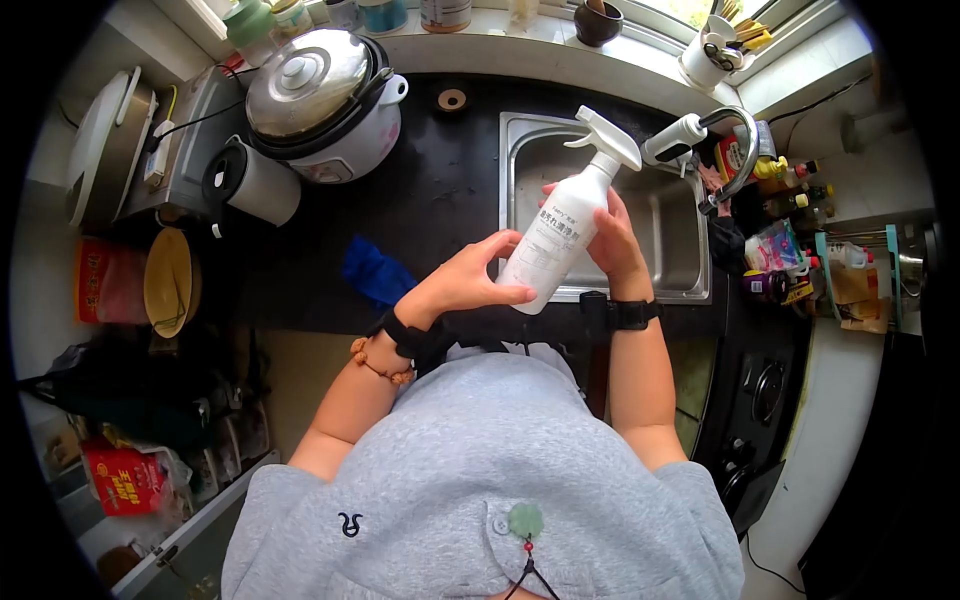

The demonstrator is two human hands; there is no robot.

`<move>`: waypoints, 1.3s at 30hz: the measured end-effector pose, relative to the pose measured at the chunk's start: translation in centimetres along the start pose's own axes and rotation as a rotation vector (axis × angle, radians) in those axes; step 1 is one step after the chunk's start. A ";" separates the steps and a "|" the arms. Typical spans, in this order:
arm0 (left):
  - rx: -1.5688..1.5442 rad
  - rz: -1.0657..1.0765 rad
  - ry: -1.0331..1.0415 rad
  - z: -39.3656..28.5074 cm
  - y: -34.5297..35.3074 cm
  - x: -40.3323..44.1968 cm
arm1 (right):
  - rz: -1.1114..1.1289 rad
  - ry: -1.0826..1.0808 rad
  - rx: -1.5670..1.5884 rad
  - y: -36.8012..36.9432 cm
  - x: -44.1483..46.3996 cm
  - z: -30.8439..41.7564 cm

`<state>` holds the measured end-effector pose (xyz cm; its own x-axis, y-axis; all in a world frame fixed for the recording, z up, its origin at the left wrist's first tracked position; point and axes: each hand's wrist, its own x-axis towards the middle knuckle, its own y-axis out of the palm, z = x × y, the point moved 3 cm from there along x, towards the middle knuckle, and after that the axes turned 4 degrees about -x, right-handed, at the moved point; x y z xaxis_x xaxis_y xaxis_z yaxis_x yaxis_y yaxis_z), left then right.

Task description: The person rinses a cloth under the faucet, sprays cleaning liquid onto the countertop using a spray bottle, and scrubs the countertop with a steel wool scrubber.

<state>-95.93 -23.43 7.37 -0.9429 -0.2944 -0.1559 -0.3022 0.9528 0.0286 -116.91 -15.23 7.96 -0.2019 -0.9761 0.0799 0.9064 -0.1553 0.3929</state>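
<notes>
A white spray bottle (556, 235) with printed text on its front is tilted in front of me, its trigger head toward the upper right. My left hand (468, 276) grips the lower part of the bottle, thumb across its base. My right hand (615, 237) holds the upper body from the right side, its fingers partly hidden behind the bottle. Behind and below the bottle lies the steel sink (685, 240). On the dark counter (430, 180), left of my left hand, is a crumpled blue cloth (376, 272).
A rice cooker (318, 110) and a grey jug (262, 183) stand at the left. The faucet (690, 137) arches over the sink's right side. Several bottles and packets crowd the right. A stove (762, 400) is at the lower right, a windowsill (500, 48) at the back.
</notes>
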 end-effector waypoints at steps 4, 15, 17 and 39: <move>-0.006 0.132 0.042 0.2 1.1 -0.1 | -0.084 -0.165 0.045 0.5 -1.1 1.7; -0.304 0.347 -0.065 3.2 0.9 -1.5 | -0.033 -0.232 -0.217 5.5 -3.5 5.4; -0.219 0.268 -0.052 4.2 -0.3 -1.6 | -0.096 -0.099 -0.189 5.9 -3.9 4.3; 0.722 -0.653 -0.469 22.7 -16.2 -16.8 | -0.247 0.226 -0.812 3.5 1.9 -14.0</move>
<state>-71.97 -32.23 -12.86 -0.4358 -0.8498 -0.2967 -0.4285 0.4857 -0.7619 -108.90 -19.74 -3.35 -0.4263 -0.8938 -0.1388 0.8482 -0.3417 -0.4047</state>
